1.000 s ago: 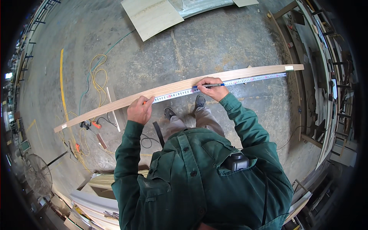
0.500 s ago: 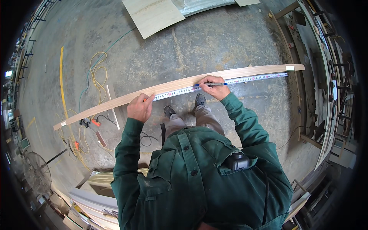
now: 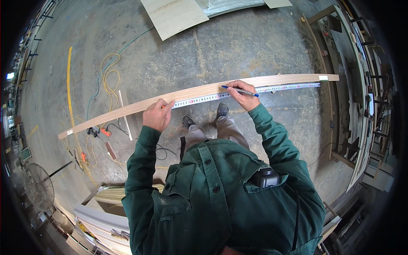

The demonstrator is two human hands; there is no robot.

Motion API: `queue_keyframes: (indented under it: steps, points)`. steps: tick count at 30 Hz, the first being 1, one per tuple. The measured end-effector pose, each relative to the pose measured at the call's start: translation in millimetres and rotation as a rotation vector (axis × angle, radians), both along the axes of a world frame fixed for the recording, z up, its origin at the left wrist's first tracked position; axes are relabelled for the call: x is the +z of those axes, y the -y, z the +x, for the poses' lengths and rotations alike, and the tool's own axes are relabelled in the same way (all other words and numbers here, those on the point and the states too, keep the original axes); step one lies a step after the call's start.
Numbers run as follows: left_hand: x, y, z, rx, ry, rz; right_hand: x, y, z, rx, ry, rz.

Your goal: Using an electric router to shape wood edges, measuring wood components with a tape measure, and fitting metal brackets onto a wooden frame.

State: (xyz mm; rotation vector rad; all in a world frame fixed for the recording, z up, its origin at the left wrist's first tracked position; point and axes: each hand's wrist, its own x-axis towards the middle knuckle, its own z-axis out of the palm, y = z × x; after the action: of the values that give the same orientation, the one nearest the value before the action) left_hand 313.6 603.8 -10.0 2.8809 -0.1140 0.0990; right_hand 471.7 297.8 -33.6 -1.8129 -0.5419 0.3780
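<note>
A long, narrow, pale-brown wooden board with straight grain (image 3: 199, 92) was seen across the space in front of the person's feet, above a scuffed grey concrete floor (image 3: 161, 63). Its long axis was run from the lower left to the upper right, and a bowed look was given to it by the lens. Each end was marked with a small white rectangular label, one at the left (image 3: 70, 132) and one at the right (image 3: 323, 78).

Along the board's near edge, a long white measuring tape with dark markings (image 3: 197, 100) was stretched nearly parallel to it, toward the right end. The tape's left end was gripped by the curled left hand (image 3: 158, 115), where a bit of orange was shown at the fingers; the board's near edge was overlapped by the forefinger.

A slim blue-and-clear pen (image 3: 248, 92) was clasped by the right hand (image 3: 243, 98), placed well apart from the left. The pen's tip was directed left and slightly away from the body, over the board; whether the wood was touched by it could not be told. The tape was partly hidden beneath that hand.
</note>
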Motion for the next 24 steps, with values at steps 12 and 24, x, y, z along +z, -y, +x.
queue_keyframes:
  steps: [12,24]
  points:
    - [0,-1,2,0.005,-0.025,-0.008,-5,2,-2,0.036,0.042,-0.013]
    - [-3,-1,6,-0.036,0.005,-0.017,-4,11,-4,-0.038,0.252,-0.005]
